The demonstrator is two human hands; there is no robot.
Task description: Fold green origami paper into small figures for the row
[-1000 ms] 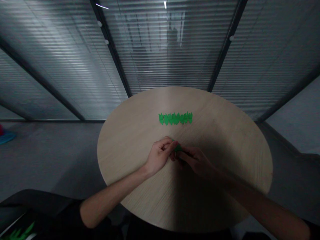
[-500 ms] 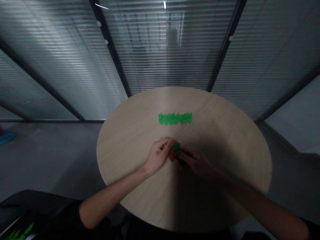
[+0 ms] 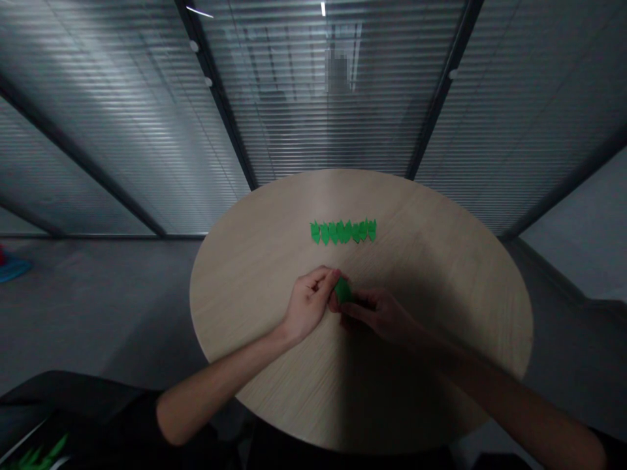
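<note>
Between my two hands is a small green piece (image 3: pixel 343 290), thin like folded paper, held above the near middle of the round table. My left hand (image 3: pixel 309 297) pinches its upper left edge between thumb and fingers. The thumb and fingertips of my right hand (image 3: pixel 379 313) close on its lower right side. Beyond my hands, a row of several small green folded pieces (image 3: pixel 343 232) with pointed tips lies side by side on the wooden tabletop (image 3: pixel 255 261). The undersides of my fingers are hidden, and my right hand is in shadow.
Glass partitions with closed blinds (image 3: pixel 304 130) rise behind the table. At the lower left, more green pieces (image 3: pixel 42 454) sit in a dark spot beside a black chair-like shape (image 3: pixel 59 391). A blue object (image 3: pixel 14 269) with red on it stands on the floor at far left.
The green piece now shows a larger, taller face between my fingers, as if turned or opened. My right fingers have shifted slightly down and left. The row is unmoved.
</note>
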